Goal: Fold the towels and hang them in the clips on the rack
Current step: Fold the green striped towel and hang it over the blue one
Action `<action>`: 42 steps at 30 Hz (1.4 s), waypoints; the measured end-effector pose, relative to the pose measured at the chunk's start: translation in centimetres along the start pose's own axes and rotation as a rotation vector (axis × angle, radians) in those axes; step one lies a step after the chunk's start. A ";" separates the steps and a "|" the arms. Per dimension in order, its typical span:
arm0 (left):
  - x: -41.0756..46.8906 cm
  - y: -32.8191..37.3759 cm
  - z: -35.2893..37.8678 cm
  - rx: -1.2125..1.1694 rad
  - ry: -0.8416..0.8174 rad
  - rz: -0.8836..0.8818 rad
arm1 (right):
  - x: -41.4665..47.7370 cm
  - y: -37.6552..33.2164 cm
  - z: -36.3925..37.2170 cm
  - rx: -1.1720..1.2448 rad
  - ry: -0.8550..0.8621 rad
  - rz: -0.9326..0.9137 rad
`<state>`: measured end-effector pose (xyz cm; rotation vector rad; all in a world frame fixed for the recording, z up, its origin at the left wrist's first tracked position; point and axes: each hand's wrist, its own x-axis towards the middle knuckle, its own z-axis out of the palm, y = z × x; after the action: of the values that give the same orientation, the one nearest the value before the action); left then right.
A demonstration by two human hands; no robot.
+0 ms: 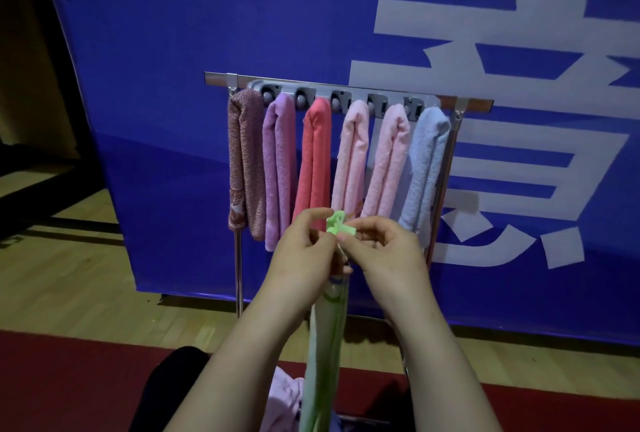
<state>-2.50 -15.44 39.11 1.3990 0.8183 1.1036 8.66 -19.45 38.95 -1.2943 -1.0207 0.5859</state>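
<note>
Both hands pinched shut on the green towel (329,334). Left hand (304,255) and right hand (384,251) meet at its top corner, just in front of the hanging row. The rest of the towel drops straight down between my forearms, long axis vertical, lower end out of view at the bottom edge.

Clip rack (341,97) sits above and beyond the grip, long axis horizontal, left to right. Six folded towels hang from it: speckled rust towel (244,161), purple towel (278,168), red towel (315,158), two pink towels (351,154) and (386,158), light blue towel (424,165). I can't see a free slot from here; the clips between the towels are partly hidden, so I can't tell which is open.

My read: fold not done yet, still matching corners. Next move is up and away from me; both hands about equally near the rack, right slightly closer to the blue end.

More cloth, pinkish pile (284,400), below near my knee.

Writing: large white Chinese characters on the blue banner (173,51), cropped, can't read them fully. No brand labels visible.
</note>
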 end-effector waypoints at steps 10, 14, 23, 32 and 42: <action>-0.2 0.0 -0.6 -0.050 0.098 0.083 | 0.1 -0.2 -0.3 -0.129 -0.080 -0.126; -0.2 0.1 -0.8 -0.084 0.079 0.083 | 0.3 0.3 -0.2 -0.197 -0.073 -0.175; 0.7 -0.3 -1.5 0.146 0.072 0.166 | 0.1 0.3 -0.7 -0.226 -0.021 -0.224; 2.0 -1.4 -4.7 0.833 0.045 0.362 | 0.5 0.4 -1.8 -0.158 0.005 -0.121; 1.3 -0.6 -4.1 0.371 -0.026 0.246 | 0.5 0.3 -2.3 -0.096 -0.032 -0.094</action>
<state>-5.84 -12.79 38.53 1.8597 0.8789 1.1549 10.97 -20.11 38.89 -1.3167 -1.1417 0.4920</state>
